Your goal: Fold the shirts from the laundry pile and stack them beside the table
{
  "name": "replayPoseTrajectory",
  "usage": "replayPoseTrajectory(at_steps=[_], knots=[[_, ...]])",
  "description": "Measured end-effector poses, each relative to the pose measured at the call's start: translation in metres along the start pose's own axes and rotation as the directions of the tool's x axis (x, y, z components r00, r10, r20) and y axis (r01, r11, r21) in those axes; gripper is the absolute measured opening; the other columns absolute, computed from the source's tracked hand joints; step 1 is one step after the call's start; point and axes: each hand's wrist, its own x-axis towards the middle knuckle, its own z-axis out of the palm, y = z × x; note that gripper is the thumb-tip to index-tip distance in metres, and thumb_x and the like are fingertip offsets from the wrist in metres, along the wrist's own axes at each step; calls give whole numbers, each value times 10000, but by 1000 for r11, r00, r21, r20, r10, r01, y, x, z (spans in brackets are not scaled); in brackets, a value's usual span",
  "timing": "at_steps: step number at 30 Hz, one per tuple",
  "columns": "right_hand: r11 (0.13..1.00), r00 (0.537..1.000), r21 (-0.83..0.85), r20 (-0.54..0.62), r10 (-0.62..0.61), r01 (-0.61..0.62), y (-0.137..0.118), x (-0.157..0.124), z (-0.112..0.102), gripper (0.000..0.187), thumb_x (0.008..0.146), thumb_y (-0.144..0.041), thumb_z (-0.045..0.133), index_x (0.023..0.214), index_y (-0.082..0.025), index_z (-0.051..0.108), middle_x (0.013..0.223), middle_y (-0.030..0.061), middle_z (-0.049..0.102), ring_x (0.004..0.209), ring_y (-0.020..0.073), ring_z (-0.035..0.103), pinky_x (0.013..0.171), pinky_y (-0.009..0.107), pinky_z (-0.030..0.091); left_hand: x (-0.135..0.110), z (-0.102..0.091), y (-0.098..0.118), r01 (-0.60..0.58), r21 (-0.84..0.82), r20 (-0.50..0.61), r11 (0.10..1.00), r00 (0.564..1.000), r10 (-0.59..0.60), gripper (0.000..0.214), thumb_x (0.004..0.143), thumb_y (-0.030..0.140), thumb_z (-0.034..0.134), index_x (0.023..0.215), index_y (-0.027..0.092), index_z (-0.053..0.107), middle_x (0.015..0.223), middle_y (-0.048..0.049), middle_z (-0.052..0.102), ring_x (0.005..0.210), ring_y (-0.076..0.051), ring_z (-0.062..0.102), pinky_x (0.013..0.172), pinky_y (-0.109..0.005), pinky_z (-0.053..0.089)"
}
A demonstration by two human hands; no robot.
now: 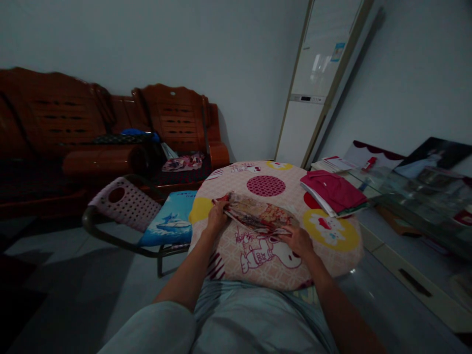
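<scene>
A patterned cloth garment point(260, 211) in reds and browns lies bunched lengthwise on the round table. My left hand point(219, 214) grips its left end, fingers closed on the fabric. At the right end, near the lower edge, my right hand point(298, 240) pinches the same cloth. What kind of garment it is cannot be made out. Beneath it spreads a pink tablecloth point(228, 246) printed with cartoon figures and coloured circles. To the right, on the table's edge, sits a stack of folded clothes point(334, 191) with a dark pink piece on top.
On the left stands a folding chair point(125, 206) with a blue cushion point(171, 219). Behind it runs a wooden sofa point(173, 118) with cloths on it. A tall air conditioner point(313, 73) fills the back corner. A glass-topped cabinet point(413, 196) with clutter stands at right.
</scene>
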Motion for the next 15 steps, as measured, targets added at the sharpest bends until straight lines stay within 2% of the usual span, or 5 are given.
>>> replayPoseTrajectory(at_steps=[6, 9, 11, 13, 15], knots=[[1000, 997, -23, -79, -2, 0, 0, -9, 13, 296, 845, -285, 637, 1128, -234, 708, 1049, 96, 743, 979, 252, 690, 872, 329, 505, -5, -1, 1, 109, -25, -36, 994, 993, -110, 330, 691, 34, 517, 955, 150, 678, 1006, -75, 701, 982, -218, 637, 921, -317, 485], [998, 997, -14, -34, -67, 67, 0, -12, 6, 492, 817, -335, 659, 1294, -224, 611, 1077, 110, 732, 989, 266, 686, 867, 346, 509, -7, -4, 5, 83, -35, -15, 996, 996, -83, 325, 736, 76, 532, 1015, 154, 679, 1020, -81, 706, 982, -221, 641, 908, -320, 486], [996, 997, -38, -1, -78, 78, 3, -11, -2, 649, 777, -319, 678, 1395, -206, 517, 1030, 128, 737, 954, 302, 692, 829, 382, 519, -4, -9, 7, 60, -44, 39, 997, 998, -58, 377, 761, 101, 540, 1103, 179, 675, 1069, -81, 711, 998, -231, 646, 904, -327, 485], [999, 998, -40, -54, -19, 16, 9, -4, -13, 589, 735, -224, 665, 1319, -200, 590, 930, 146, 742, 892, 337, 695, 781, 415, 519, 6, -15, 11, 60, -46, 97, 997, 994, -55, 382, 747, 99, 556, 1091, 191, 695, 1026, -85, 728, 974, -247, 659, 885, -337, 488], [998, 985, 11, -165, 58, -57, 15, 14, -26, 364, 696, -142, 628, 1042, -204, 724, 842, 163, 732, 854, 360, 688, 754, 438, 509, 25, -22, 19, 61, -87, 88, 994, 995, -53, 285, 725, 93, 564, 946, 170, 727, 882, -91, 736, 911, -258, 672, 848, -341, 496]])
